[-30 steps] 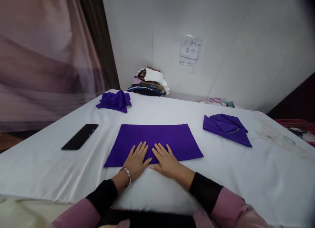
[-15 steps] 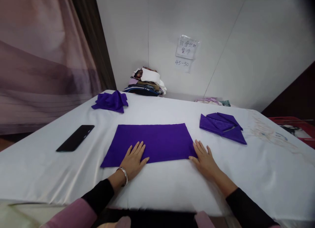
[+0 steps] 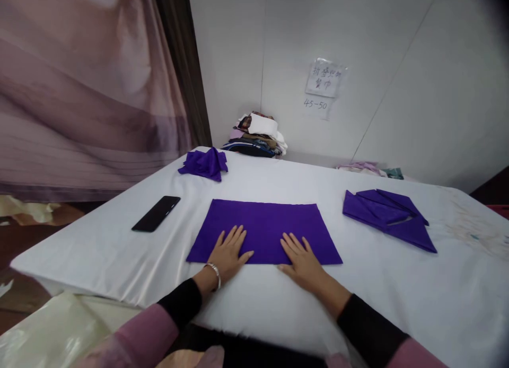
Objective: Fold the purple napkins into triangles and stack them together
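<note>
A purple cloth napkin lies flat before me, folded into a wide rectangle. My left hand rests palm down on its near left part, fingers stretched out, a silver bracelet on the wrist. On the near right part lies my right hand, flat with fingers spread. Both thumbs are by the near edge of the cloth. To the right sits a second purple napkin, folded into a pointed shape. At the far left stands a crumpled or shaped purple napkin.
A black phone lies on the white tablecloth at the left. Behind the table is a pile of folded clothes against the wall. A handwritten paper sign hangs above. A pinkish curtain borders the left side.
My right hand has moved left from the cloth's right edge onto its near part. The left hand stays on the cloth. The whole view has turned a little to the left.
</note>
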`<state>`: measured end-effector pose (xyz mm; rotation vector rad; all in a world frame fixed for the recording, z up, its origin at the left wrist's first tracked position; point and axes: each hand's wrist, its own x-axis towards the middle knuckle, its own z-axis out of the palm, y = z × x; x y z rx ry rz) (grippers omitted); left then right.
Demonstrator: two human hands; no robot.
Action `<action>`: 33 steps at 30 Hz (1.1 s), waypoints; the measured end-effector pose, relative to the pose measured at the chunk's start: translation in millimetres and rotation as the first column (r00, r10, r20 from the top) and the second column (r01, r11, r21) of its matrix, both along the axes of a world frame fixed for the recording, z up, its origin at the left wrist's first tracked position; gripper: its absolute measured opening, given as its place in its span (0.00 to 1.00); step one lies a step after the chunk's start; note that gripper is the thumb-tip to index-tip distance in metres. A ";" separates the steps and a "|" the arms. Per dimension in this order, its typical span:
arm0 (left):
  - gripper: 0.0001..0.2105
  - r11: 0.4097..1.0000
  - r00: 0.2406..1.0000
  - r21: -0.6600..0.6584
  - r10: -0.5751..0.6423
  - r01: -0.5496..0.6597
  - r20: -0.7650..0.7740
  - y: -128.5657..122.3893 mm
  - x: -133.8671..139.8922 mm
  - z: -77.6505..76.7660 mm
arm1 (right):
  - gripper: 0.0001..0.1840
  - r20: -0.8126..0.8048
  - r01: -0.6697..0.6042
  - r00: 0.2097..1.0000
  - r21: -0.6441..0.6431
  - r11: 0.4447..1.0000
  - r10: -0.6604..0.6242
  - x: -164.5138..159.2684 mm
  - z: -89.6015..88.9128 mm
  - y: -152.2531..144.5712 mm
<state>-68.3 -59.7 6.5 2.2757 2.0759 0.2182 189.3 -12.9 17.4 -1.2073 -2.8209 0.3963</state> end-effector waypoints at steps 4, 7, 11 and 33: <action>0.31 0.984 0.983 0.013 0.177 -0.177 -0.049 -21.1 -56.4 -0.9 | 0.37 0.047 0.171 0.984 0.062 0.983 -0.174 64.1 -14.3 -5.0; 0.30 0.957 0.954 -0.034 0.285 -0.289 -0.096 -30.9 -87.9 4.3 | 0.36 0.065 0.277 0.956 0.113 0.954 -0.286 96.2 -17.7 -7.3; 0.29 0.947 0.942 -0.029 0.316 -0.321 -0.113 -12.9 -87.7 20.6 | 0.37 0.026 0.248 0.967 0.129 0.960 -0.253 79.7 4.1 4.0; 0.38 0.979 0.979 -0.057 0.194 -0.198 -0.063 107.9 -45.0 4.6 | 0.39 0.115 0.611 0.781 0.066 0.789 -0.614 63.3 -0.1 147.0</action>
